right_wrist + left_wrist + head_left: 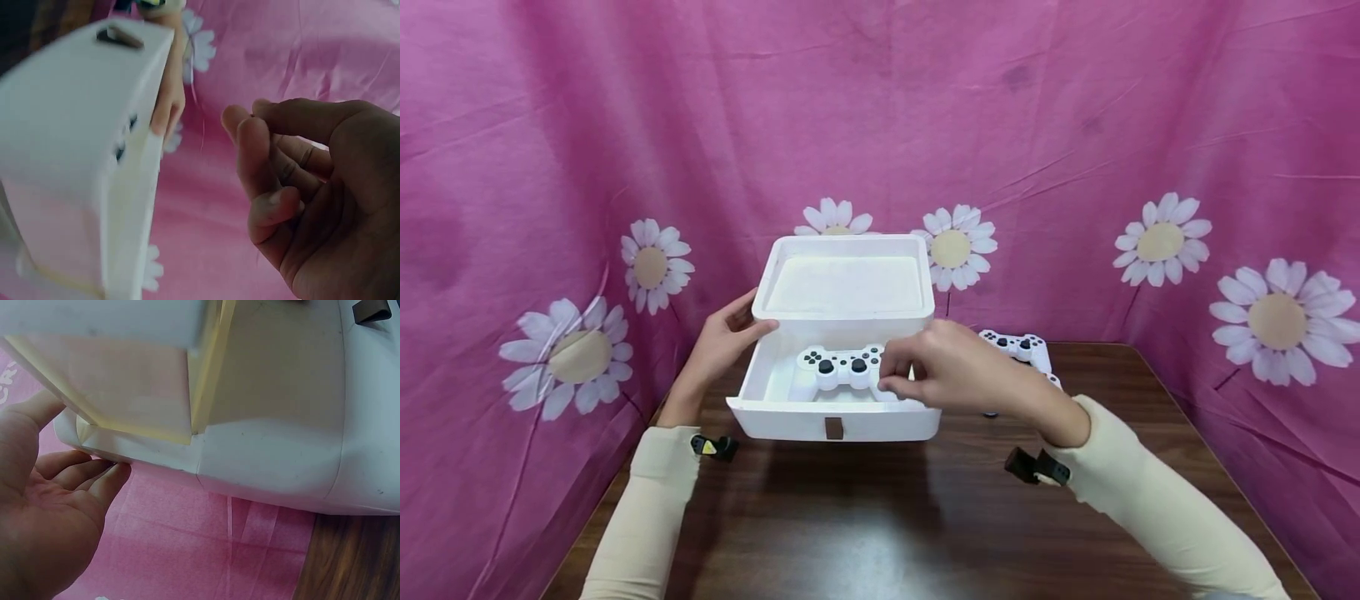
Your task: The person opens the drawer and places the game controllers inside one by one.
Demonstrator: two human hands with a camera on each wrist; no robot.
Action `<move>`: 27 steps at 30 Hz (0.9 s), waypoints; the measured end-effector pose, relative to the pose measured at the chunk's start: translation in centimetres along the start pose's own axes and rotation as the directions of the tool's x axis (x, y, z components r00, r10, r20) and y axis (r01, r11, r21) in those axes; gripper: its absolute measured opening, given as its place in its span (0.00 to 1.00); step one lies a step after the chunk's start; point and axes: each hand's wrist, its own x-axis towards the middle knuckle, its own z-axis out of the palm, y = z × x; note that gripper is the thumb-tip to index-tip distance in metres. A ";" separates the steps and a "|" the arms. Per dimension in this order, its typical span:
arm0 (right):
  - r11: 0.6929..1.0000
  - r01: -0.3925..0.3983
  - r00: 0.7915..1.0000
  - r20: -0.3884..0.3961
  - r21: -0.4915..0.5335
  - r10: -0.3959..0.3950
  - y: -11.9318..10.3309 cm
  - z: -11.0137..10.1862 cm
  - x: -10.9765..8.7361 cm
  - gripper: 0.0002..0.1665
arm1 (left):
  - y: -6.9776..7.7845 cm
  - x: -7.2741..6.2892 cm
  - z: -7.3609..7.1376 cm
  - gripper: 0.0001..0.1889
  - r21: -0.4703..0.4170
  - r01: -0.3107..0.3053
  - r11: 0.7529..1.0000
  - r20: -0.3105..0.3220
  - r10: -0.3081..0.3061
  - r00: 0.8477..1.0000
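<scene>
A white box with a tray-like top and a pulled-out drawer is in the middle of the head view. Inside the drawer lies a white game controller with black thumbsticks. My left hand grips the box's left side, thumb in front and fingers behind; the left wrist view shows those fingers against the box edge. My right hand, fingers curled and thumb close to the fingertips, is over the drawer's right part and hides the controller's right end. Nothing shows between its fingers in the right wrist view.
More white controllers lie on the brown wooden table to the right of the box, partly hidden by my right forearm. A brown pull tab is on the drawer front. A pink daisy-print cloth hangs behind and at both sides.
</scene>
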 end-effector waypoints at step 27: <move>0.915 -0.263 0.960 -0.013 0.306 0.280 -2.0 12.7 -2.4 0.12 | 0.0 0.0 0.1 0.39 -0.042 -0.008 0.999 0.000 0.008 1.000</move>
